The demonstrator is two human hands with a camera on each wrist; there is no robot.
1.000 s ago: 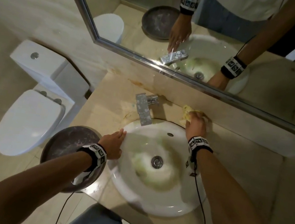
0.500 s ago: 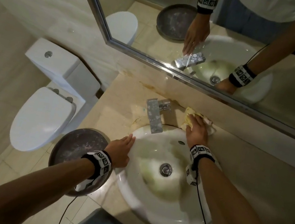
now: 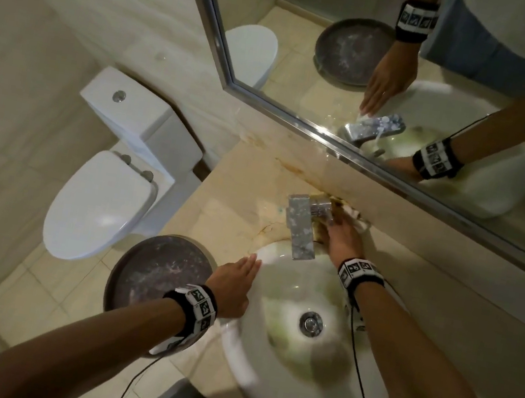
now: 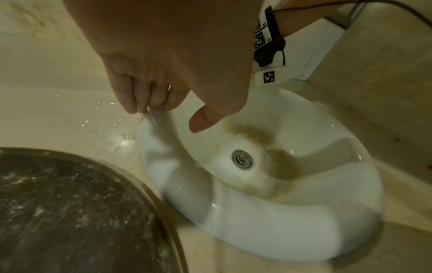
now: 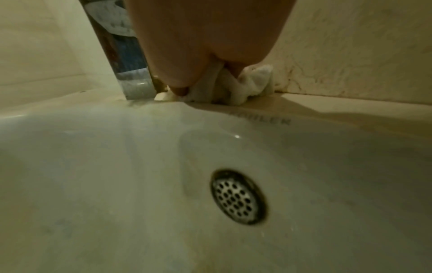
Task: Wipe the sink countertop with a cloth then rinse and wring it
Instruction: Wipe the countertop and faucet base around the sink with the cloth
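The right hand [image 3: 341, 238] presses a bunched cloth [image 5: 245, 83] (white, crumpled) just beside the faucet [image 3: 301, 229]; the left hand [image 3: 234, 286] rests flat-fingered on the sink [image 3: 258, 382] rim.

a crumpled pale cloth [image 5: 247, 85] lies bunched on the beige countertop [image 3: 241, 195], behind the white sink [image 3: 261, 365], against the wall.

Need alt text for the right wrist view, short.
The right hand presses a crumpled white cloth onto the beige stone countertop, beside the base of the chrome tap. Below lies the white ceramic sink with its perforated metal drain.
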